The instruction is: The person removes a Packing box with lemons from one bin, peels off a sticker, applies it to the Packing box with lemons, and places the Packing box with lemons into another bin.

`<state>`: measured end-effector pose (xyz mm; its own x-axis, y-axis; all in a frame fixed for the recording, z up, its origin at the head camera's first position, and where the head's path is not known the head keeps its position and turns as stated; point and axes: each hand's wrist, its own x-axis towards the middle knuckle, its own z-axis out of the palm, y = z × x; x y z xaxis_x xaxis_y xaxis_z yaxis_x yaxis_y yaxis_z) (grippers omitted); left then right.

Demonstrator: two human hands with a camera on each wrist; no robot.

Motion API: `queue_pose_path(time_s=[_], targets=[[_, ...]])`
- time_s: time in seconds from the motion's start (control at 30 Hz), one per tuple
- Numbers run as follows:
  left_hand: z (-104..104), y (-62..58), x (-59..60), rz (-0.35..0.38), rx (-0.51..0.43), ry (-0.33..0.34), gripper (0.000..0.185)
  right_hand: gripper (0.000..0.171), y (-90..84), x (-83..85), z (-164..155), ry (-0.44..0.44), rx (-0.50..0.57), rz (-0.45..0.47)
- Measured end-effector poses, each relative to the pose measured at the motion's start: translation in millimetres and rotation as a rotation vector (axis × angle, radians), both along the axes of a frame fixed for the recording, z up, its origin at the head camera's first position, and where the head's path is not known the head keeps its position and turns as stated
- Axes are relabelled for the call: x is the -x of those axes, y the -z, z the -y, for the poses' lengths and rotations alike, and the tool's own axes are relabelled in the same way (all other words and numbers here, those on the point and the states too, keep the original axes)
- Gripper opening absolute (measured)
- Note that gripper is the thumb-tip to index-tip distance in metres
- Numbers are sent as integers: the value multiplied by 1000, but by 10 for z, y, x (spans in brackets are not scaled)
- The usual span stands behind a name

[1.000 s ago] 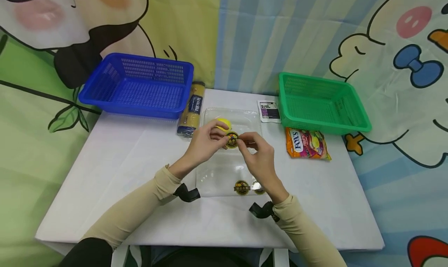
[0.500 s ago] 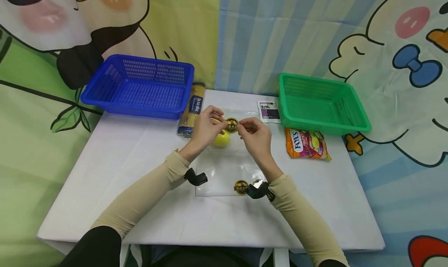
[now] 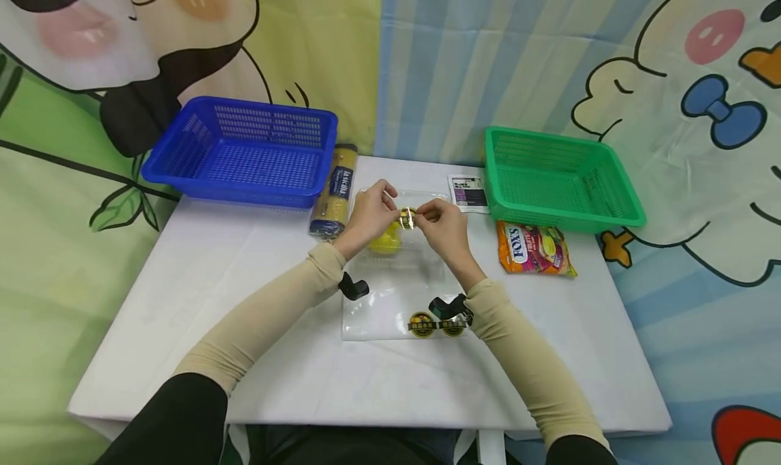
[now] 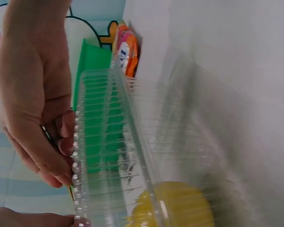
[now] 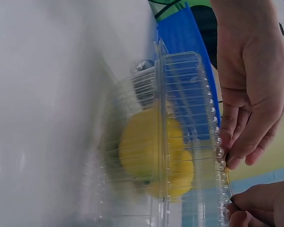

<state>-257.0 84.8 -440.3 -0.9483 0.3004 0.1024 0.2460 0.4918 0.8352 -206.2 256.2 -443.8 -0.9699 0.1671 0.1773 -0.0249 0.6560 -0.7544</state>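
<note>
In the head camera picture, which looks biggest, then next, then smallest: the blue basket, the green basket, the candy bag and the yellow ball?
1. Blue basket and green basket: they look about alike, so I won't rank them.
2. Candy bag.
3. Yellow ball, partly hidden behind the left hand inside the clear box.

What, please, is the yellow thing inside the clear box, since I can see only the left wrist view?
Observer: It is a round yellow fruit, lemon-like, lying in the clear box; the right wrist view shows more of it.
Operator: Thank you. What are the hands doing?
Observer: In the head view the left hand and the right hand both pinch a round black and gold sticker at the far edge of the box.
Operator: And what lies on the side I cannot see?
Observer: A blue basket stands at the far left of the table, with a yellow packet beside it.
</note>
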Motion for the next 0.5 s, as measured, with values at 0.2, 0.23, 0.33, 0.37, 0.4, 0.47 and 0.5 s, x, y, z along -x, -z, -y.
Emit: queue_pose_path(time_s=[0.2,0.23,0.33,0.37,0.4,0.47,0.5], targets=[[-18,61,10,-73,3,9,26,7,66,26,17,-17,-54,-31],[-20,61,9,-79,4,12,26,7,71,27,20,-23,-65,-40],[-29,63,9,-81,20,23,25,6,92,23,29,-45,-103,-69],[-33,62,8,-81,27,29,24,6,98,21,33,-52,-111,-79],[-36,61,8,-85,39,37,24,5,102,17,36,-57,-123,-86],[-43,52,5,-92,63,59,24,5,113,13,45,-65,-142,-100],[-46,47,3,-97,76,70,25,6,115,11,51,-68,-154,-104]])
